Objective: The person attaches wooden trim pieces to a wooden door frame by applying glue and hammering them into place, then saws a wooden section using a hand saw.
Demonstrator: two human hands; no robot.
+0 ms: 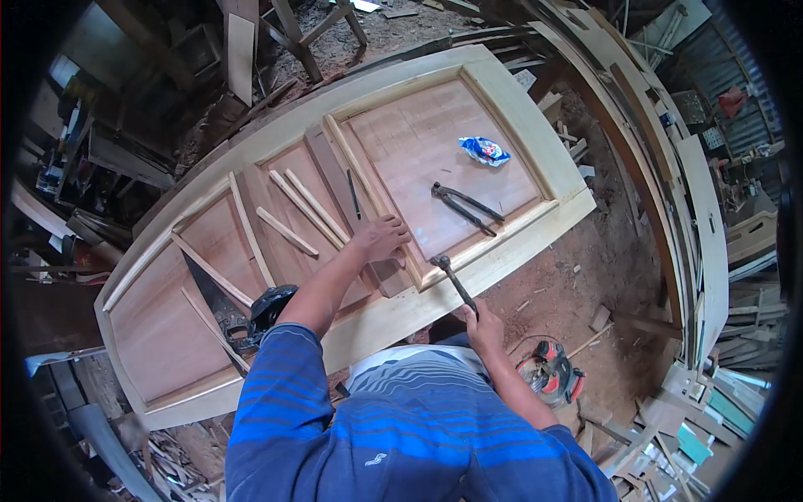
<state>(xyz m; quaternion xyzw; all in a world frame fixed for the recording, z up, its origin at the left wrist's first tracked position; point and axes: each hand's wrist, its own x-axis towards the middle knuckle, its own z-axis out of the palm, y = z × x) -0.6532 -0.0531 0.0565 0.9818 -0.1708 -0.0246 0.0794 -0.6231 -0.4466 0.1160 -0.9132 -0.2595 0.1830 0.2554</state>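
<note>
A wooden panel door (535, 125) lies flat in front of me, with raised frames around its recessed panels. My left hand (385, 240) rests on the wooden moulding strip (368, 180) beside the right-hand panel, its fingers curled over the strip. My right hand (483, 329) is closed around the handle of a hammer (457, 285). The hammer's head is at the lower corner of that panel's moulding, a short way right of my left hand. On the panel lie dark pincers (466, 207) and a blue and white packet (483, 151). Any nail under my left fingers is hidden.
Loose wood strips (287, 232), a thin dark rod (354, 194), a handsaw (219, 294) and a black plastic bag (273, 306) lie on the door's left part. A red and black power tool (549, 372) sits on the ground at right. Long boards (648, 184) curve beyond.
</note>
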